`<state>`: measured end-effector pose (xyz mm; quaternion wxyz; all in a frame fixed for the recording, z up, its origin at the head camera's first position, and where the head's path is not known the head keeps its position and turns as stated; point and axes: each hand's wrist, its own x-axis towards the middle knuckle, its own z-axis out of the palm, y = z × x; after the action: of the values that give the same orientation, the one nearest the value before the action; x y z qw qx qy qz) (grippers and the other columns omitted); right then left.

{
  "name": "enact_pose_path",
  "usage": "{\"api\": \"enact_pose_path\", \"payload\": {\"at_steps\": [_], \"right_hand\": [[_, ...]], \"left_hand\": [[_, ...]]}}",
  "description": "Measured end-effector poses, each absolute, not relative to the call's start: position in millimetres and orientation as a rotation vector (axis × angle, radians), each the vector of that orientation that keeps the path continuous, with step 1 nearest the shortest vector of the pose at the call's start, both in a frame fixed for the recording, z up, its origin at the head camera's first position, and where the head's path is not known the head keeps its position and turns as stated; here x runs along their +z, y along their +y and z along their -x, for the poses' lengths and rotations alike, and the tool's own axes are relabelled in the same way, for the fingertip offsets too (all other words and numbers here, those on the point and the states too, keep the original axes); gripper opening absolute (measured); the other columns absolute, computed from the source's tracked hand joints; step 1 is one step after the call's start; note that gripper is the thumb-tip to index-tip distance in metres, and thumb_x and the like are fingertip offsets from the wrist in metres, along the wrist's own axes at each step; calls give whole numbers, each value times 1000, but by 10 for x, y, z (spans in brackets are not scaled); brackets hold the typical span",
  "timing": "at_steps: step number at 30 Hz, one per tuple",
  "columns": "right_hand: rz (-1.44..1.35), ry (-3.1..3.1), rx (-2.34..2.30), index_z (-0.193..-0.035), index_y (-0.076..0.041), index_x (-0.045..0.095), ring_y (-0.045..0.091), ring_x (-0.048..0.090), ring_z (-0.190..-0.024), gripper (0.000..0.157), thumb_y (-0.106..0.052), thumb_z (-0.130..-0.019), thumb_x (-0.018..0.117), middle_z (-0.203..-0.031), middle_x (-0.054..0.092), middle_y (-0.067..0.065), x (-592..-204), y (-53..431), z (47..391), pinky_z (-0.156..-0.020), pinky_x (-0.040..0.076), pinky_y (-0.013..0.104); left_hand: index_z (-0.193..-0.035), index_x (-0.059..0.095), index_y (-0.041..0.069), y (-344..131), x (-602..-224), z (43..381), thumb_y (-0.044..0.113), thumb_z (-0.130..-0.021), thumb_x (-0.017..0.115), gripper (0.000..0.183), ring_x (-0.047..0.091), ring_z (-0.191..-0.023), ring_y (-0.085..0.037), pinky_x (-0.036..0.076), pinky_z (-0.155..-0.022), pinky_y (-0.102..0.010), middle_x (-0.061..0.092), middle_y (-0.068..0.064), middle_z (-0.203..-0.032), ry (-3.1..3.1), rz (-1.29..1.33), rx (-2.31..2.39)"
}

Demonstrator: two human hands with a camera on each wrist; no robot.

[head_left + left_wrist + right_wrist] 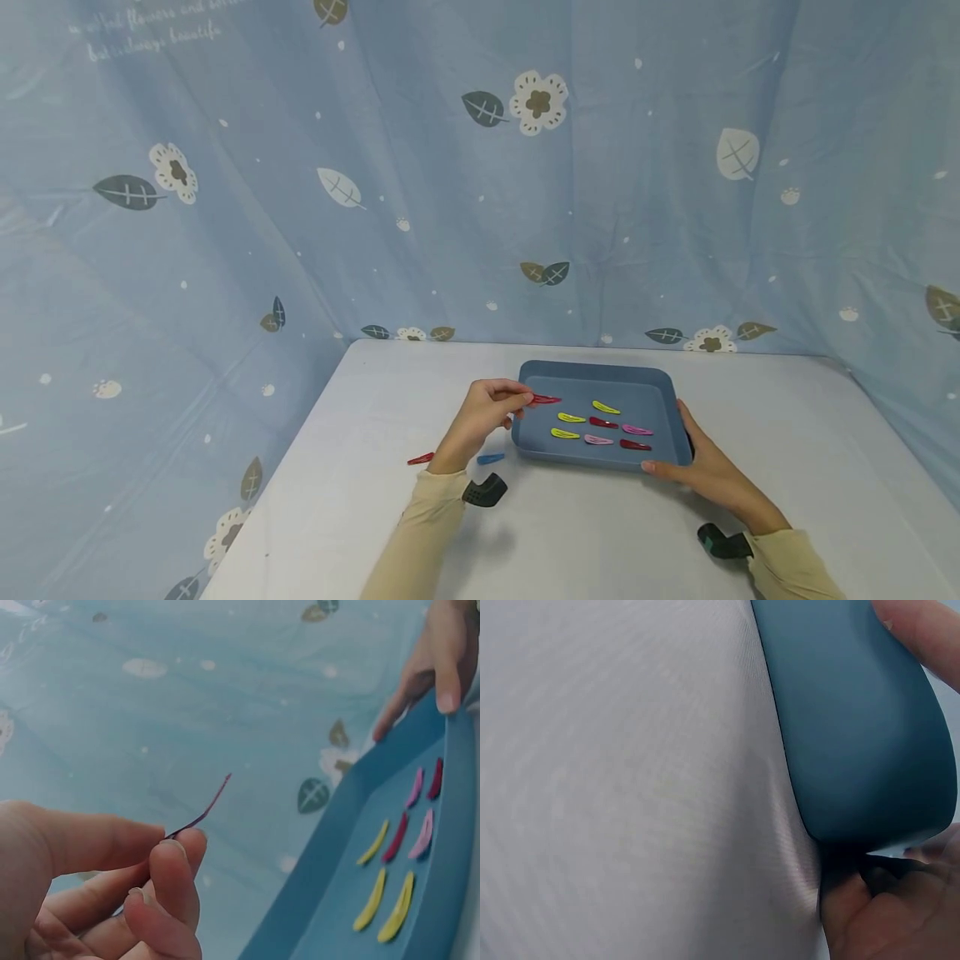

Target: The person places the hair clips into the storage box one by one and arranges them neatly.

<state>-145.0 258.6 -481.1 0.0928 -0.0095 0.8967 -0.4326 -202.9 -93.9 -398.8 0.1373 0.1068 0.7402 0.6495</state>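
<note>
My left hand (487, 414) pinches a red hair clip (546, 399) between thumb and fingertips, over the left side of a blue tray (592, 371). Edge-on, that clip (217, 796) looks thin and bent in the left wrist view. At the tray's near right corner, my right hand (701, 467) grips the rim and side, thumb at the front. Spread inside the tray are three yellow clips (565, 434), two dark red clips (635, 445), a purple clip (637, 430) and a light pink clip (598, 440).
On the white table (585, 533), a blue hair clip (491, 458) lies left of the tray. Another red clip (421, 458) is farther left, partly behind the left wrist. A blue patterned curtain (450, 208) hangs behind the table and along its left side.
</note>
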Motion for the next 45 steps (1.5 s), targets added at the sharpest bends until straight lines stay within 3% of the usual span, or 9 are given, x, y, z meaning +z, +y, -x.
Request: {"api": "enact_pose_path", "payload": {"at_steps": [3,21,23,25,28,30,38,41,45], "right_hand": [[33,2661,-1292,-152,-25,-21,56,11,-141,121,-47,-80,74,-160,-3,26,-4815,2588,1449,-99,24,76],[27,2649,-1287,-151,-27,-23,56,12,-141,121,-48,-81,74,-160,-1,28,-4854,2601,1474,-98,27,74],[29,2653,-1285,-151,-27,-22,57,12,-141,121,-48,-80,74,-159,-1,28,-4854,2600,1476,-99,27,74],[27,2654,-1283,-152,-26,-22,57,12,-141,122,-48,-80,74,-159,0,28,-4849,2599,1473,-99,27,74],[22,2652,-1282,-152,-25,-22,56,12,-141,122,-48,-80,74,-159,-1,28,-4840,2601,1466,-99,26,74],[18,2650,-1283,-151,-25,-22,56,12,-141,122,-49,-80,74,-159,-1,28,-4837,2606,1461,-99,27,74],[38,2649,-1298,-151,-24,-23,56,13,-141,122,-47,-81,74,-160,-1,27,-4844,2612,1455,-99,28,73],[31,2641,-1290,-151,-24,-23,57,14,-141,122,-48,-81,74,-159,-1,28,-4843,2614,1455,-99,30,71],[28,2635,-1292,-151,-25,-24,56,13,-141,122,-49,-81,74,-159,-3,28,-4836,2614,1460,-98,32,71]], "left_hand": [[-101,72,8,-830,-3970,2073,23,-90,70,19,62,-72,-20,46,-55,-24,75,-4,-92,2112,-334,1894],[-100,74,6,-319,-4000,2303,19,-89,70,18,63,-70,-12,48,-56,-22,73,-6,-90,1958,-377,1936],[-98,75,8,-264,-4031,2329,20,-89,70,16,66,-75,-24,49,-56,-22,73,-4,-90,1949,-371,1933],[-96,76,10,-206,-4061,2357,19,-89,71,13,67,-76,-25,49,-56,-21,73,-3,-89,1940,-355,1931],[-95,76,12,-117,-4095,2393,20,-88,72,12,67,-75,-24,49,-56,-21,74,-2,-88,1935,-327,1924],[-94,77,13,-59,-4117,2416,21,-88,72,11,65,-71,-11,49,-57,-23,74,-2,-88,1944,-324,1910],[-97,76,15,136,-4214,2490,23,-87,72,13,64,-102,-41,47,-58,-25,75,-2,-90,1935,-324,1861],[-97,77,14,201,-4250,2513,20,-87,72,12,67,-94,-36,46,-57,-24,75,-3,-91,1925,-309,1860],[-96,77,12,288,-4287,2537,17,-87,72,12,68,-76,-19,45,-58,-25,76,-5,-90,1912,-294,1859]]}}
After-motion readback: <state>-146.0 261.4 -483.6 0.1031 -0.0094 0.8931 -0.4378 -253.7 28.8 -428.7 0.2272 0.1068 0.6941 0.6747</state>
